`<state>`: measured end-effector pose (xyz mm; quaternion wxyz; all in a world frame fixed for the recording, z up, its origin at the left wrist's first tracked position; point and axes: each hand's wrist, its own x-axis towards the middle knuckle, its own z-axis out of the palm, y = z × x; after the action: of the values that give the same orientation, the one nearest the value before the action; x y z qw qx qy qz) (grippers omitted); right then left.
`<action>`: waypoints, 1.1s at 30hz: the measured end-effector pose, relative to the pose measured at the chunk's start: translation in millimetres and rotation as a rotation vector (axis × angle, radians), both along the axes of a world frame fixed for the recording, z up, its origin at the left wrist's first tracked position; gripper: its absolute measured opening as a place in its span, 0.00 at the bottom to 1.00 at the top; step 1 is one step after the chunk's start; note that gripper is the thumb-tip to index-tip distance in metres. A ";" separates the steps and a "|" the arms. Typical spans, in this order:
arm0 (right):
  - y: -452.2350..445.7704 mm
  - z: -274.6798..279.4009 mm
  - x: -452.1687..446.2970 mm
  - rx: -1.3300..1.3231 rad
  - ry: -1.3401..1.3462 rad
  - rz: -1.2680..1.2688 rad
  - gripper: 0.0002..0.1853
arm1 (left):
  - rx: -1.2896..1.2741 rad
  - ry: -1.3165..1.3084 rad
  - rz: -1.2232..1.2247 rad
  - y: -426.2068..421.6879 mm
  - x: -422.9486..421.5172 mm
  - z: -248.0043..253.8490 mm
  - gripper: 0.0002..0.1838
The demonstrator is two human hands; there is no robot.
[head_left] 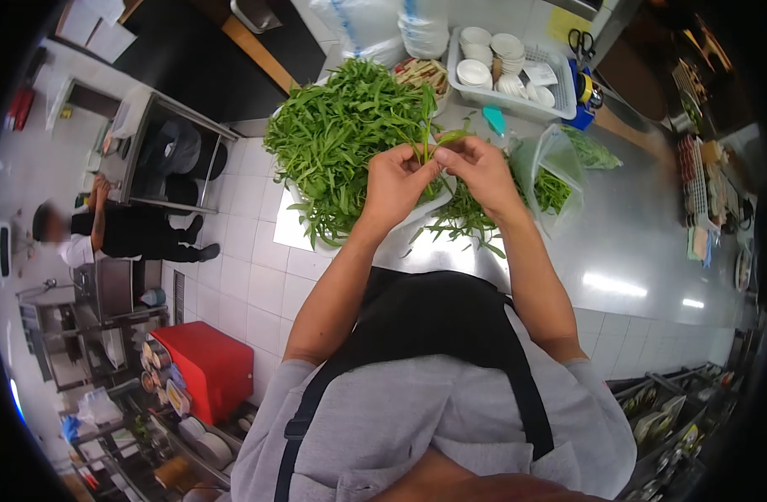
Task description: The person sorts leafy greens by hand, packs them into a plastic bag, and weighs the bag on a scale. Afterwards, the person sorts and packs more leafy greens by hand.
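Note:
A large heap of leafy green stems [333,134] fills a white tray on the steel counter. Just right of the heap, my left hand [396,180] and my right hand [480,171] meet, fingertips close together. Both are closed on a thin green sprig [425,134] whose leaves stick up between them. Loose greens [463,213] lie on the counter beneath my hands. To the right of my right hand, a clear plastic bag [555,180] holds more greens.
A grey basket [517,79] of small white dishes stands at the back, near black scissors [581,42] and a teal object [494,120]. A bowl of cut stems [421,75] sits behind the heap. At far left, a co-worker [107,230] stands by another counter.

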<state>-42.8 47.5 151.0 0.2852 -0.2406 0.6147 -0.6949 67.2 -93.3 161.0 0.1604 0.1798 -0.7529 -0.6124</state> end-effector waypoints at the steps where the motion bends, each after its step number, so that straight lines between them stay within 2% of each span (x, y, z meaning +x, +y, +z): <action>1: -1.3 -3.4 4.1 -0.030 -0.039 -0.012 0.17 | -0.051 -0.021 -0.016 0.4 -0.6 -3.9 0.13; 3: -3.9 -9.5 7.3 -0.128 -0.116 -0.043 0.13 | -0.105 -0.046 -0.043 3.0 -0.8 -0.5 0.14; 5: -2.0 -15.8 2.7 -0.089 0.003 -0.113 0.12 | -0.110 -0.052 -0.065 7.3 2.4 6.3 0.15; 8: 4.5 -11.3 -2.4 -0.044 0.064 -0.154 0.11 | 0.165 0.126 0.055 5.6 6.0 -3.7 0.17; 9: 7.1 -8.5 -2.2 -0.030 0.062 -0.154 0.11 | 0.263 0.070 0.081 0.9 9.2 -0.5 0.20; 12: 9.6 -9.4 -4.9 0.073 0.149 -0.139 0.10 | 0.288 0.065 0.087 -0.3 10.7 12.3 0.18; 15: 6.3 -0.7 -0.7 0.049 0.188 -0.142 0.09 | 0.057 0.162 0.146 0.9 9.1 2.8 0.15; 18: 8.2 12.8 3.6 0.104 0.239 -0.169 0.08 | 0.122 0.207 0.233 10.6 21.7 9.6 0.15; 19: 8.6 13.3 4.0 0.084 0.317 -0.181 0.08 | 0.200 0.146 0.212 15.5 23.8 15.8 0.14; 21: 7.8 13.2 6.2 0.040 0.469 -0.197 0.09 | 0.355 0.023 0.180 27.5 25.5 27.2 0.13; 25: 10.8 18.3 21.2 0.032 0.539 -0.113 0.13 | 0.492 0.134 0.166 28.7 8.9 0.8 0.11; 29: 23.4 6.2 23.1 0.079 0.572 -0.131 0.15 | 0.453 0.173 0.195 28.4 2.5 -20.7 0.10; 31: 31.0 1.4 25.7 0.078 0.522 -0.130 0.17 | 0.485 0.168 0.141 32.9 -0.9 -23.1 0.10; 33: 35.5 -2.6 25.2 0.051 0.585 -0.162 0.16 | 0.518 0.149 0.102 39.9 -2.8 -19.6 0.11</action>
<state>-17.6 82.9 148.4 0.0457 -0.3734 0.7050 -0.6012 64.4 -53.5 141.4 0.1948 0.2071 -0.5472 -0.7872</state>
